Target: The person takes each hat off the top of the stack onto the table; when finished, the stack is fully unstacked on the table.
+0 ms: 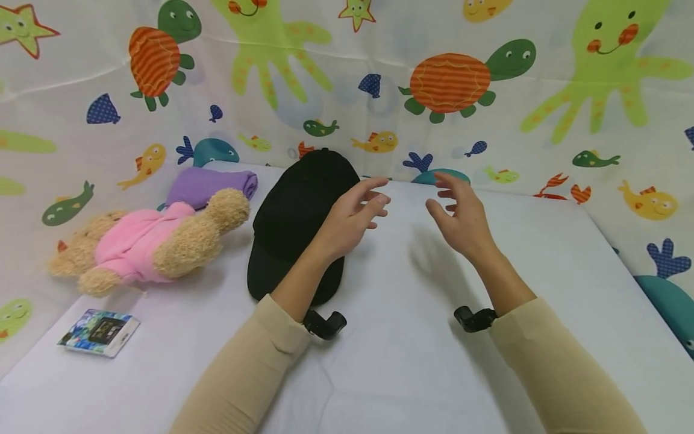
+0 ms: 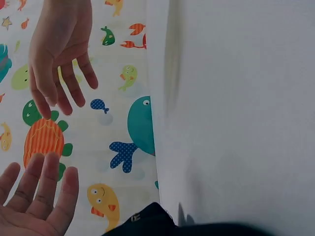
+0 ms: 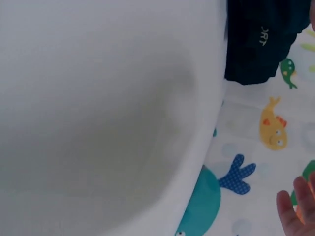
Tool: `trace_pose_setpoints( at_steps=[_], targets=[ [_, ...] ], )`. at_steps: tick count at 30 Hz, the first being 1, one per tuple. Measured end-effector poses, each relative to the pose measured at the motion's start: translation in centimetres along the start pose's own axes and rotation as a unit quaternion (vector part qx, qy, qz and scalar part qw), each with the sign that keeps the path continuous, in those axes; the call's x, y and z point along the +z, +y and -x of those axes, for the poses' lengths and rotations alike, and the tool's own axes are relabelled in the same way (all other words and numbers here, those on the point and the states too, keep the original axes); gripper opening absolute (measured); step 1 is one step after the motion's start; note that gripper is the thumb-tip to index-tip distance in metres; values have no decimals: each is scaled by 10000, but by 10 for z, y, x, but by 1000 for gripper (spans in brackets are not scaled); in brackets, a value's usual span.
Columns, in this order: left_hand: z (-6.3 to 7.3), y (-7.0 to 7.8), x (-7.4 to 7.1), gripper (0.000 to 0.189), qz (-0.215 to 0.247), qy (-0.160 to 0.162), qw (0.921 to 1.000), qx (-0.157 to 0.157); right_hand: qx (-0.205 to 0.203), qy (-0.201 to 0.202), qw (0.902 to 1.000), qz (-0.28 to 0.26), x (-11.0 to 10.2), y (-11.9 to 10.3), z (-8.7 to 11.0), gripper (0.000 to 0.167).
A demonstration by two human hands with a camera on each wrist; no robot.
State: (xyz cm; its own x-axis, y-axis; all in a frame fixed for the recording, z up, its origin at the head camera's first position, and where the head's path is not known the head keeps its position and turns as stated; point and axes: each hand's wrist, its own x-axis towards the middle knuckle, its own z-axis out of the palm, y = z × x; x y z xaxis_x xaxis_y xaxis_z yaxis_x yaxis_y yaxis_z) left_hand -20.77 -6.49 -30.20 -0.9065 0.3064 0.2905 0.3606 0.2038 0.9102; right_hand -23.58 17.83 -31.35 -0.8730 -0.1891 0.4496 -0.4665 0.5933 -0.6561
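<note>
Both hands are raised over the white table (image 1: 390,361), facing each other across a gap. My left hand (image 1: 349,220) holds nothing, its fingers loosely bent; it overlaps the right side of a black cap (image 1: 303,199) in the head view. My right hand (image 1: 463,217) is also free of any object, thumb apart from the loosely bent fingers. In the left wrist view, the left hand (image 2: 42,201) has its fingers spread at the lower left, and the right hand (image 2: 61,49) hangs above it. Only fingers of the right hand (image 3: 300,209) show in the right wrist view.
Left of the cap lies a teddy bear (image 1: 146,244) in pink clothing, on its side. Behind it is a rolled purple cloth (image 1: 208,187). A small flat blue-and-white packet (image 1: 100,331) lies near the left edge. A curtain (image 1: 347,90) printed with sea animals hangs behind the table.
</note>
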Motion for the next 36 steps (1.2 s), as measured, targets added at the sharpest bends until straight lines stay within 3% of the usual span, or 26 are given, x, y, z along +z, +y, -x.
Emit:
trace_pose_setpoints(
  at_steps=[13,20,28,36],
  targets=[
    [22,2,-26,32,662,-1,9977,-135,593,-844,9943,-266,11,-14,-3,37],
    [41,-4,-39,33,961,427,9943,-199,616,-1034,9916,-470,23,-16,-6,36],
    [69,-10,-67,39,1487,1198,9812,-270,718,-1172,9866,-882,41,-22,-12,36],
    [99,-16,-93,41,1583,1731,9692,-755,936,-1338,9763,-1421,57,-34,-18,34]
  ],
)
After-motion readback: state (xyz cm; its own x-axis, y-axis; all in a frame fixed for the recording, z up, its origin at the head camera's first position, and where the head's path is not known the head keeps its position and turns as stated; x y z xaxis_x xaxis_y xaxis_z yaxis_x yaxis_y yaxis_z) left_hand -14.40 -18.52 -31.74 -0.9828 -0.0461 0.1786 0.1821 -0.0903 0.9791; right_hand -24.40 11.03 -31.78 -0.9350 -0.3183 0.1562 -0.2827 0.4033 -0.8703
